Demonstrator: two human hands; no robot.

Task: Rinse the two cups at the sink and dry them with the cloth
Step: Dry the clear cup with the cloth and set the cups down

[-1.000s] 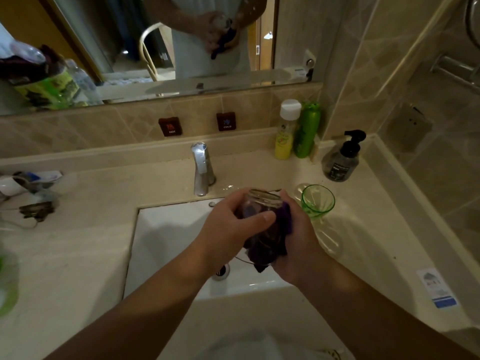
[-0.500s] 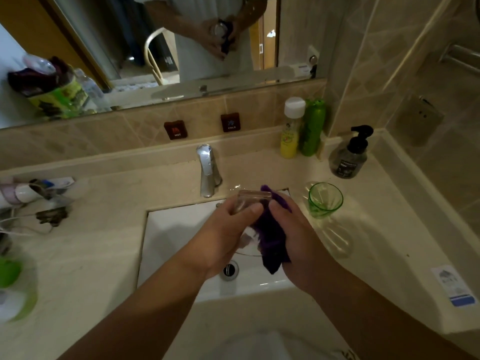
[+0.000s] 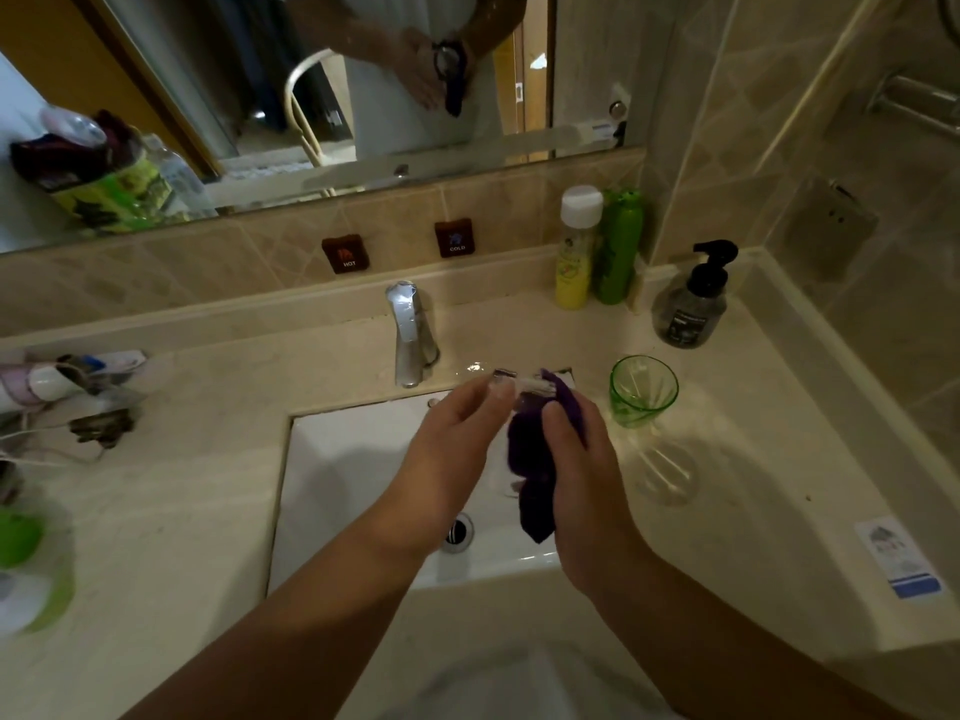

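- Head view: over the white sink (image 3: 363, 459), the left hand (image 3: 452, 459) grips a clear cup (image 3: 519, 389), fingers curled round its side.
- Right hand (image 3: 582, 470) pinches a purple cloth (image 3: 530, 459) against that cup, which is mostly hidden and blurred, so its tilt is unclear.
- Green cup (image 3: 643, 397) stands upright on the counter (image 3: 182, 511), at three o'clock from the hands, just apart.
- Faucet (image 3: 408, 335) at eleven o'clock.

The clear glass cup (image 3: 524, 389) between both hands is mostly hidden: the left hand (image 3: 447, 459) covers its near side, and the dark purple cloth (image 3: 530, 459) under the right hand (image 3: 582, 470) covers the rest. Only its rim shows above the fingers. The green-and-white containers (image 3: 26, 574) far left of the left hand are blurred and cut by the frame edge.
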